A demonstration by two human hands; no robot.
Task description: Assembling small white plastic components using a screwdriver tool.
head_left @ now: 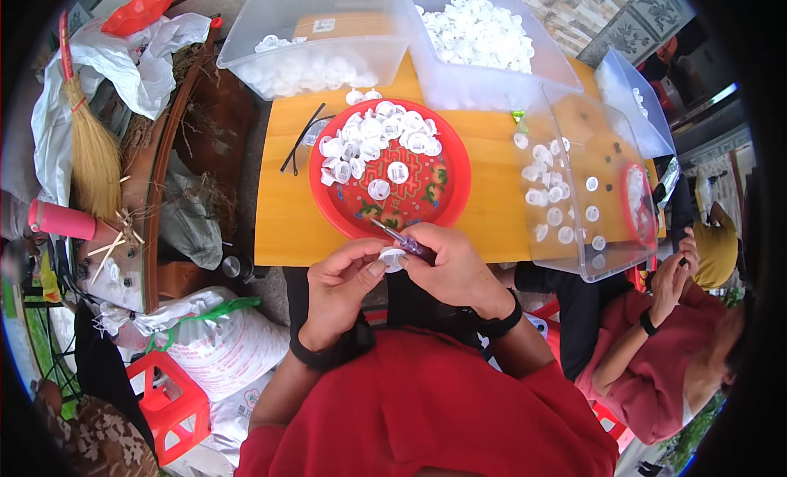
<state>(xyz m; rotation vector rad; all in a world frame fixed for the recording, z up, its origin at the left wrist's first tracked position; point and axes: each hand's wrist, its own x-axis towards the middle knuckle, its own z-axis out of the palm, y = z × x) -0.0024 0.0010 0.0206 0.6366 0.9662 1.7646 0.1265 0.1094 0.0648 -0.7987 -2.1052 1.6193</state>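
Just in front of the table's near edge, my left hand (343, 282) pinches a small white round plastic part (393, 259) between thumb and fingers. My right hand (461, 270) is closed around a small screwdriver (420, 247) with a dark purple handle, its metal shaft pointing up and left over the tray's rim. The right fingertips also reach the edge of the white part. Beyond my hands stands a round red tray (321, 205) with a patterned bottom. Many similar white parts (373, 131) are heaped in its far half, and a few lie apart near its middle.
Clear plastic bins (246, 67) of white parts line the table's (283, 223) back. Another clear bin (586, 255) with scattered pieces sits at right. Black-framed glasses (302, 136) lie left of the tray. A co-worker (656, 346) sits at right; a red stool (176, 407) stands at lower left.
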